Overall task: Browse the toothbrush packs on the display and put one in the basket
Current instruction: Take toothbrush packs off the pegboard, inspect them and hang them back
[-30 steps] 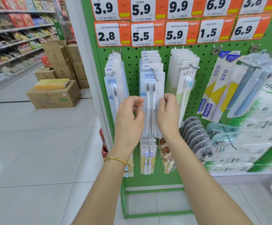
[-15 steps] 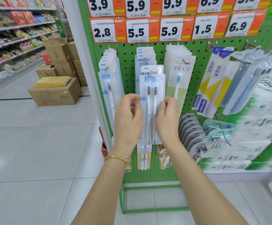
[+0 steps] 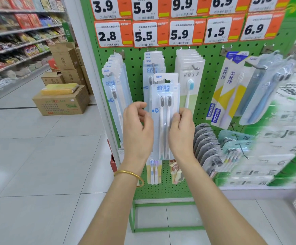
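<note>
Now: toothbrush pack (image 3: 165, 96) pinched betw. L hand (image 3: 137, 129), R hand (image 3: 181, 132).

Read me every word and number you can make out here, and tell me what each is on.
"3.9", "5.9", "9.9", "6.9": upper price tags
"2.8", "5.5", "5.9", "1.5", "6.9": lower price tags
"NEW": two-brush pack, top
"柔护净齿": same pack
"FROG": yellow-and-white packs
"柔丝净": same packs
The fifth upper tag is cut off; small print on tags and cartons is too blurred.
</note>
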